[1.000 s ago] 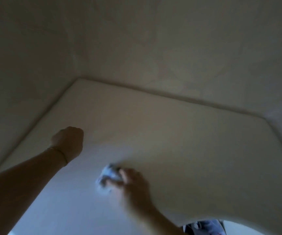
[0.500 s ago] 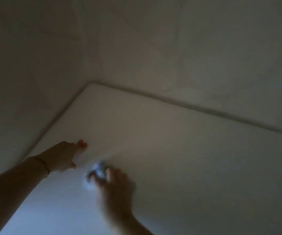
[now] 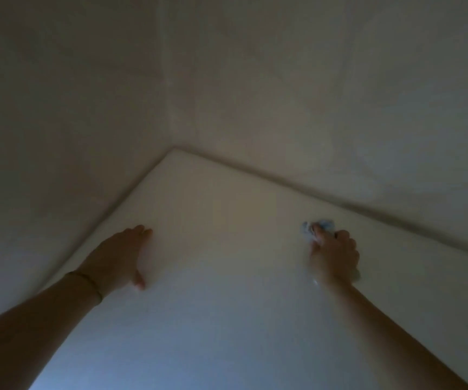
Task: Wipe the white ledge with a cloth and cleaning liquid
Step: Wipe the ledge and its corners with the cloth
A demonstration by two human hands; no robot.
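Near surface: bare stretch of the white ledge (image 3: pixel 227 319) at the bottom of the view, bluish in dim light, nothing resting on it.
Forearms: two bare arms reaching forward and up across the surface, one from each lower corner; thin bracelet (image 3: pixel 85 277) at the left wrist.
Left hand (image 3: pixel 117 258): laid palm down on the ledge, fingers straight and close together, thumb stuck out toward the middle; holding nothing, probably bracing.
Right hand (image 3: pixel 332 253): well apart from the left, knuckles up, fingers curled and clamped on the cloth.
Cloth (image 3: pixel 316 228): small crumpled wad, pale blue and white, poking out past the fingertips and pressed to the surface near the back edge.
Cleaning liquid: no bottle in view; faint wet glint beside the right wrist, too blurred to confirm.
Far edge: dark seam where the ledge meets the back wall (image 3: pixel 311 94); corner beyond the left hand where the side wall (image 3: pixel 58 108) joins.
Step in hand: wiping, judged mid-stroke along the rear part.
Next move: likely a sweep along the seam toward the corner, keeping pressure down and the wad bunched under the fingers.
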